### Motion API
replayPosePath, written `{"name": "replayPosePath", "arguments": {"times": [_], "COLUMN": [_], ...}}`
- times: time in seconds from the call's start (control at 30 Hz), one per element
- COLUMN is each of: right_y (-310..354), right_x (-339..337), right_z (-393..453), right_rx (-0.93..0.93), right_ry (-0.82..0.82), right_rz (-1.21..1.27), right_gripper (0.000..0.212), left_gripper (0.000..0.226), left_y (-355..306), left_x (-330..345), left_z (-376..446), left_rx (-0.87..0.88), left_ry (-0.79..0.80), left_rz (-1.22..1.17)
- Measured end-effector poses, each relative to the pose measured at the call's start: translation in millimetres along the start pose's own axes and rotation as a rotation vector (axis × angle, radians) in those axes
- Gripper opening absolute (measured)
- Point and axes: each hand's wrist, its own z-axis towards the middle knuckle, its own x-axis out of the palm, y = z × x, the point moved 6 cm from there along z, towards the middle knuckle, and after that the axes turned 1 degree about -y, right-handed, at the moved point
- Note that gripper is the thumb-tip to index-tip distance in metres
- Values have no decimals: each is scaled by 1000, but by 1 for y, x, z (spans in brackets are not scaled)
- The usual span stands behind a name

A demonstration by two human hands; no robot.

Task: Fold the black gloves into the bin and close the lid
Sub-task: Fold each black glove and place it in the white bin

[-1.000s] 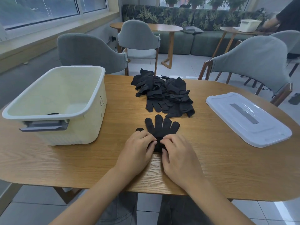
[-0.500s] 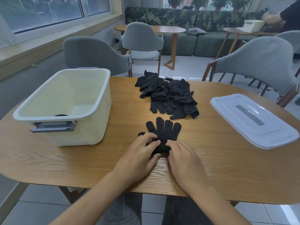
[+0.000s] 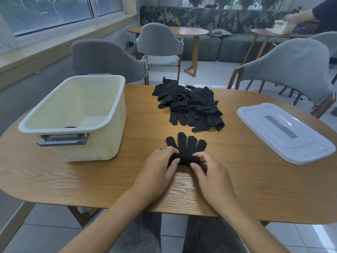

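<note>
Right now, at your desk [image 3: 76, 181]:
Left hand: your left hand [image 3: 156, 172] curls its fingers onto the left end of the rolled cuff of the black glove [image 3: 186, 150] and pinches it against the thumb.
Right hand: your right hand [image 3: 211, 176] pinches the right end of that same roll between thumb and fingertips.
Glove in work: it lies at 12 o'clock from your hands, near the desk's middle, its four fingers flat and fanned away from you, its wrist end bunched into a roll.
Glove pile: the heap of black gloves [image 3: 189, 105] sits farther out at 12 o'clock, apart from the single glove.
Bin: the cream bin [image 3: 102, 147] stands open at 10 o'clock, something dark just showing over its near rim.
Lid: the clear lid [image 3: 284, 132] lies flat on the desk at 2 o'clock, well apart from the bin.
</note>
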Motion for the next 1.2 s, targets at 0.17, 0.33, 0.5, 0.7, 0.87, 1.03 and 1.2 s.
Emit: {"name": "replayPosePath", "arguments": {"times": [0.17, 0.33, 0.5, 0.7, 0.87, 1.03, 1.2], "right_y": [0, -4, -8, 2, 36, 23, 17], "right_x": [-1, 1, 5, 2, 6, 17, 16], "right_z": [19, 36, 40, 37, 15, 17, 17], "right_rx": [99, 167, 166, 74, -445, -425, -387], "right_ry": [-9, 0, -43, -109, -150, -34, -26], "right_rz": [66, 3, -128, -223, -517, -655, -544], "right_gripper": [16, 15, 14, 19, 19, 37, 34], "left_gripper": [13, 19, 22, 21, 10, 8, 24], "left_y": [10, 13, 15, 9, 9, 11, 14], "left_x": [1, -1, 3, 1, 2, 3, 2], "left_z": [16, 28, 30, 31, 32, 29, 22], "left_rx": [-160, -209, -208, -167, -130, -56, 39], "left_ry": [-63, -154, -191, -203, -173, -141, -16], "left_rz": [-104, -8, 48, 90, 112, 87, 10]}}
